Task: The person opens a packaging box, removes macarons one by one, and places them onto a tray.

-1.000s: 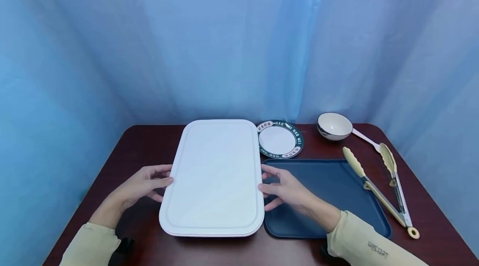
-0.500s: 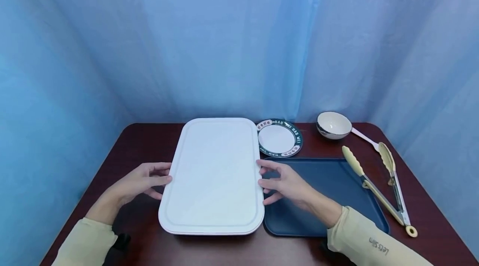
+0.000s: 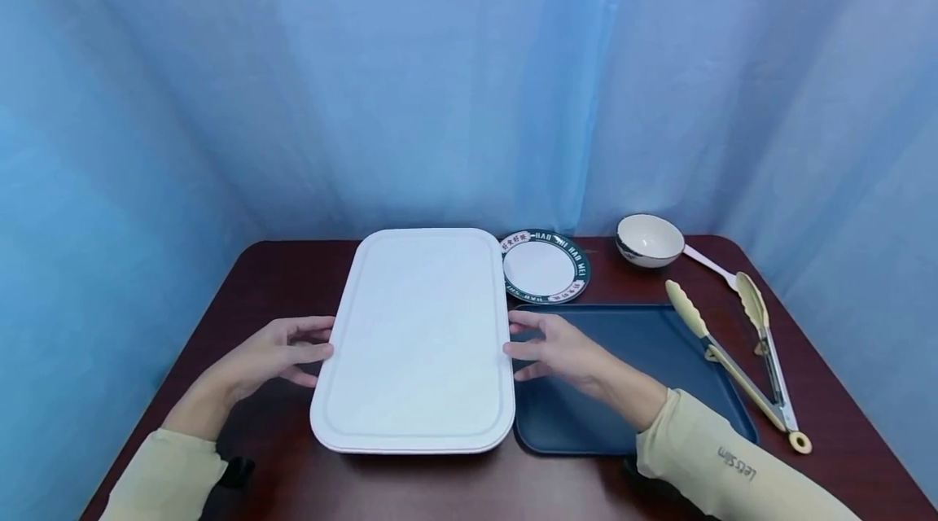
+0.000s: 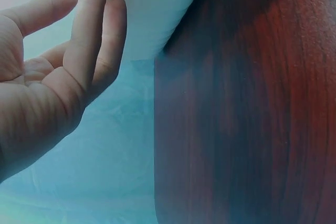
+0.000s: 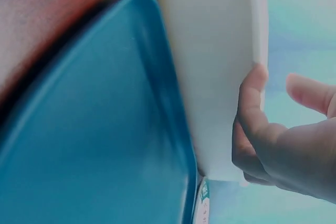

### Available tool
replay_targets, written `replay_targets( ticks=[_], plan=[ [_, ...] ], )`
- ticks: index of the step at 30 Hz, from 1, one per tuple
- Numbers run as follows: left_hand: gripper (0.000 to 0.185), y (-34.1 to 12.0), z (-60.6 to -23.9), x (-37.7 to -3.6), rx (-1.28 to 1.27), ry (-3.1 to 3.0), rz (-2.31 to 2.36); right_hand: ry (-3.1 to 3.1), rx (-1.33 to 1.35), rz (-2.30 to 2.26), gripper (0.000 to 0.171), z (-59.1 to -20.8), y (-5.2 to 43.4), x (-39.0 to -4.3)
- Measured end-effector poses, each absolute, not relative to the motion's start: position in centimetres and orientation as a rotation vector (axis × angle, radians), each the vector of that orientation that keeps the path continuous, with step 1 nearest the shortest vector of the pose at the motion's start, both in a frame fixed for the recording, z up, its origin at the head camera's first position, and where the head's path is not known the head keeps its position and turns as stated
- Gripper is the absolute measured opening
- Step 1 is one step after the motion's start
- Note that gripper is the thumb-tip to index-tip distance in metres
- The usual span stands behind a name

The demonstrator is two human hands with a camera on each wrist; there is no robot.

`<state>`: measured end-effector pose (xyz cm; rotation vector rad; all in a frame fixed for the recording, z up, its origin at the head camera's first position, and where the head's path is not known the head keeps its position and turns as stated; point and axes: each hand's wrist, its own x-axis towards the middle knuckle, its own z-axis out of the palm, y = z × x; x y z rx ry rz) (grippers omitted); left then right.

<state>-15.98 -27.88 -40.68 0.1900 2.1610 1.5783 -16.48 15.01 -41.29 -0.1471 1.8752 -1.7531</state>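
While the fingers (image 3: 311,338) of the left hand (image 3: 274,354) and the right hand (image 3: 560,354) lie nearly straight against its two long edges, pinching nothing, the white board (image 3: 418,342) between them looks stiff, smooth, likely slippery; those edges suit a grip. It lies flat on the worktop (image 3: 278,277), just beside a blue tray (image 3: 645,350)

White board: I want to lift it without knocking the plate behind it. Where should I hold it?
Probably by the two long side edges near the middle, one hand from each side, as the left hand and right hand are placed now. The white board lies flat and wide, and the plate sits at its far right corner.
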Motion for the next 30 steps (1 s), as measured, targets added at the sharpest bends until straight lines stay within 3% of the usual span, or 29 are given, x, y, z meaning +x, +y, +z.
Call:
replay_targets(
  ticks=[17, 30],
  plan=[
    [0.07, -30.0, -38.9, -15.1, 0.176, 2.272, 1.569, 1.614, -0.143, -1.956, 0.063, -40.3, 14.0, -16.7],
    [0.07, -34.5, -35.2, -16.4, 0.201, 2.248, 1.56, 1.535, -0.149, -1.942, 0.059, -36.5, 9.1, -19.6]
  ],
)
